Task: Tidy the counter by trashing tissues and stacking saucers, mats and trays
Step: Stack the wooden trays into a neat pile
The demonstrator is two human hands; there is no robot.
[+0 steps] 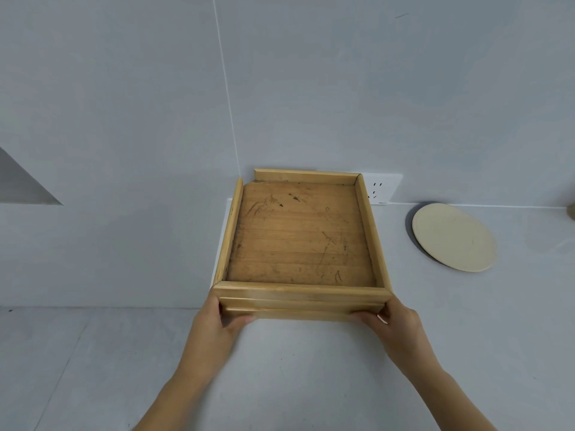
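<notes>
A wooden tray (300,234) with a scratched brown floor and pale raised rims sits at the back left of the white counter (295,368), against the wall corner. A second wooden rim shows under its near edge, so it seems to rest on another tray. My left hand (219,321) grips the near left corner of the tray. My right hand (393,321) grips the near right corner. The tray holds nothing. A cream round saucer (454,237) lies flat on the counter to the right of the tray.
A white wall socket (381,188) is behind the tray's far right corner. Grey tiled walls rise behind and to the left. A small brown object (572,211) pokes in at the right edge.
</notes>
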